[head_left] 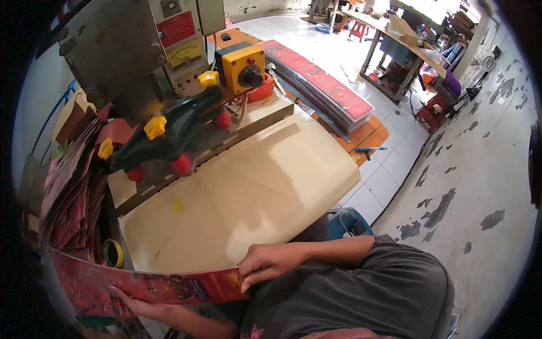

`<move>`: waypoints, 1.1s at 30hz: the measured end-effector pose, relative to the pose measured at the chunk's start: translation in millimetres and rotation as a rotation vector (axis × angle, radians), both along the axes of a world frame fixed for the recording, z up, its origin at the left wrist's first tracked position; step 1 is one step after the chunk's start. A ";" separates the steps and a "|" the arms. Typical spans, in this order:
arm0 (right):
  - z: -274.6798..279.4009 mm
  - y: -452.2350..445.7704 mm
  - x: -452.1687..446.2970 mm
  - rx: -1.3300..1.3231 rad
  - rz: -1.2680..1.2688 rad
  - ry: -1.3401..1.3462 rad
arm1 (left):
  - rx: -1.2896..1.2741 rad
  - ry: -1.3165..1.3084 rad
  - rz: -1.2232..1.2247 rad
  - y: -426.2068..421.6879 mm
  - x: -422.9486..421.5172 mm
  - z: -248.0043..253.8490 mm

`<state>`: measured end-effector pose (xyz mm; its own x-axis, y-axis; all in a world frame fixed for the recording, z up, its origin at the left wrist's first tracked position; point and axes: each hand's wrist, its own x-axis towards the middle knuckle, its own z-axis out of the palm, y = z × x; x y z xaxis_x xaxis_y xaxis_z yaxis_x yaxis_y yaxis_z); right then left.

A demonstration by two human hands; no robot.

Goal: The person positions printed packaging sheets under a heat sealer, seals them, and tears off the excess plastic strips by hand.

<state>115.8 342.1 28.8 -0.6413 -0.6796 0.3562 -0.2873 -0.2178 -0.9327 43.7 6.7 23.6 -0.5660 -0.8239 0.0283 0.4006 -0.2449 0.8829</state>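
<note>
A long red printed sheet (169, 287) stretches across the lower left, in front of the pale work surface (243, 198). My right hand (268, 264) pinches its right end between thumb and fingers. Nearer its left part, my left hand (127, 301) grips the lower edge, thumb against the printed face. The fingers behind the sheet are hidden. Just beyond the sheet lies a roll of yellow tape (113, 253). A pile of red sheets (76, 192) stands at the left.
Over the back of the work surface sits a machine with a dark green bracket, yellow knobs (154, 127) and red feet. A yellow control box (243, 66) has a black dial. Stacked red printed packs (322, 76) and a blue pen (371, 149) lie on the orange table (372, 133).
</note>
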 end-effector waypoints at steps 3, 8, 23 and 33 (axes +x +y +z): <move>3.2 -0.2 0.4 -0.016 -0.012 -0.020 | 0.034 0.135 -0.077 4.5 3.4 3.4; 1.3 -2.2 -2.0 0.014 -0.006 -0.011 | -0.069 0.098 -0.063 -8.7 0.7 -9.9; 15.1 0.8 -3.8 0.178 -0.131 -0.089 | 0.127 0.029 -0.093 10.1 19.4 8.1; 20.1 37.2 -6.1 0.094 -0.358 -0.301 | 0.069 0.036 0.150 -67.5 27.5 -4.5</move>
